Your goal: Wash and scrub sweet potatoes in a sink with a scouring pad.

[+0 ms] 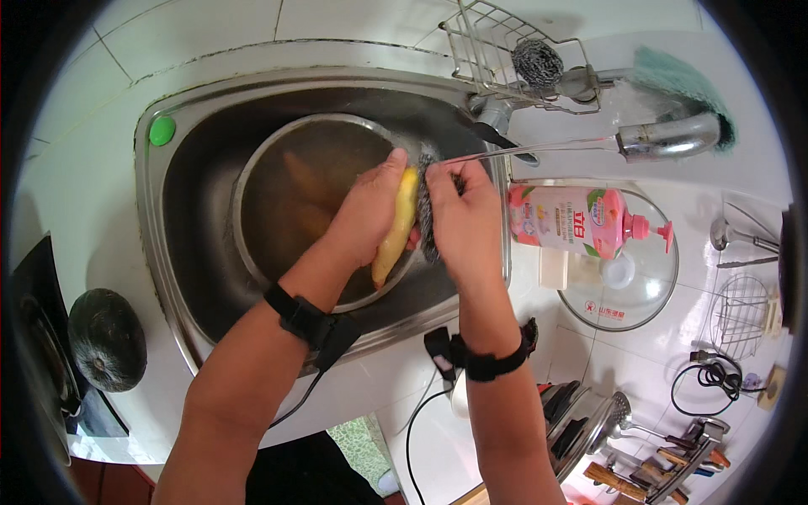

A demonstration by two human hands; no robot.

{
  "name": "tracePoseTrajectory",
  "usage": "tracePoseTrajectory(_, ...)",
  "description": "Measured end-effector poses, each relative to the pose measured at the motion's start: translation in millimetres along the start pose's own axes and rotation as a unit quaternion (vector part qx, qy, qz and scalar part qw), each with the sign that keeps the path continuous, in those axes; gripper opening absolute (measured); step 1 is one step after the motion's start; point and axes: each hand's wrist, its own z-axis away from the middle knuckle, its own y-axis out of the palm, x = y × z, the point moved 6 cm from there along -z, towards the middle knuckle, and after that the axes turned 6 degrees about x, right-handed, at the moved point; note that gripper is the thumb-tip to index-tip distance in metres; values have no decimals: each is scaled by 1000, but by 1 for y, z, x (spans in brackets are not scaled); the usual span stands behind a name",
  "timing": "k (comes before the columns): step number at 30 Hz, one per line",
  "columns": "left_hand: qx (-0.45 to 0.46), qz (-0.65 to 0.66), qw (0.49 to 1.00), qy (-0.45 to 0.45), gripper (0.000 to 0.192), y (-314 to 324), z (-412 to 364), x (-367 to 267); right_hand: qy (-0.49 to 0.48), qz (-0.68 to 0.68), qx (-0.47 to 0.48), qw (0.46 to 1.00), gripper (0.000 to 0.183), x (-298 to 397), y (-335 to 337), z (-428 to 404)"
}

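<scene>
My left hand [372,202] grips a yellow, elongated root vegetable [399,227], probably a sweet potato, with a brownish tip pointing toward me. In my right hand [464,218] is a steel wool scrubber [427,221], held right beside the root. A thin stream of water [562,145] from the chrome faucet [669,137] reaches my right hand. Below both hands, a round metal basin [249,252] of murky water stands in the stainless steel sink [196,189]. Blurred orange-brown roots [306,177] lie under the water.
Right of the sink are a pink pump bottle [568,221] and a glass lid [622,309]. A wire rack [480,57] holds another steel wool scrubber [537,63]. A dark green squash [107,339] sits at left. Knives [669,467] stand in a rack at lower right.
</scene>
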Motion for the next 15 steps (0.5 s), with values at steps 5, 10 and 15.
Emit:
tracePoseTrajectory(5, 42, -14, 999, -14, 55, 10, 0, 4, -28, -62, -3, 998, 19, -19, -8, -15)
tracePoseTrajectory(10, -7, -35, 999, -1, 54, -2, 2, -3, 6, -75, 36, 997, 16, -4, -1, 4)
tracePoseTrajectory(15, 72, -55, 996, -14, 55, 13, 2, 0, 16, -89, 38, 995, 14, -23, -11, -19)
